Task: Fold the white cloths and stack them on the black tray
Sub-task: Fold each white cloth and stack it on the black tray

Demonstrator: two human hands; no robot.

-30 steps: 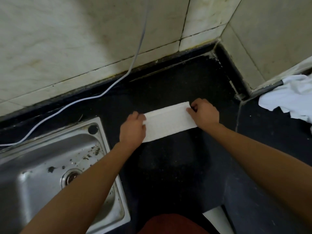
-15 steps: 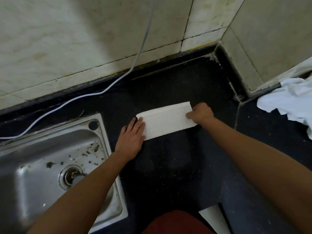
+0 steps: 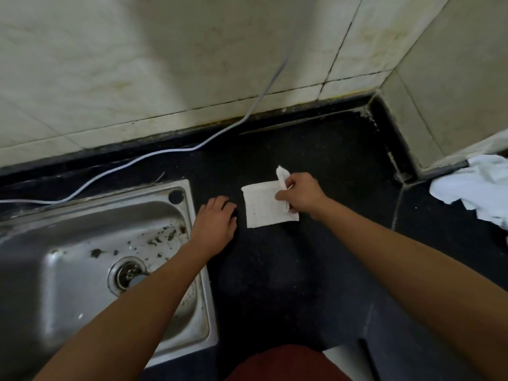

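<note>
1. While the right hand pinched the folded white cloth by its right end, that end stood lifted and curled back, with a corner poking up above the knuckles. The rest of the cloth lay flat.
2. The cloth's long axis ran left to right, so its flat part lay directly to the left of the gripping hand and between the two hands.
3. The left hand lay palm down with its fingers relaxed, holding nothing. Its fingertips were just beside the cloth's left edge and seemed not to touch it.
4. The coming move looked like a fold of the raised end leftward onto the flat half. The right hand had the grip, and the left was nearer the landing edge and well placed to pin it.
5. The surface was a flat black counter, with a steel sink close on the left under the left forearm.
6. A white cable trailed along the foot of the tiled wall, which turned a corner at the right.
7. A heap of unfolded white cloths sat well apart at the far right. No black tray could be made out against the dark counter.
</note>
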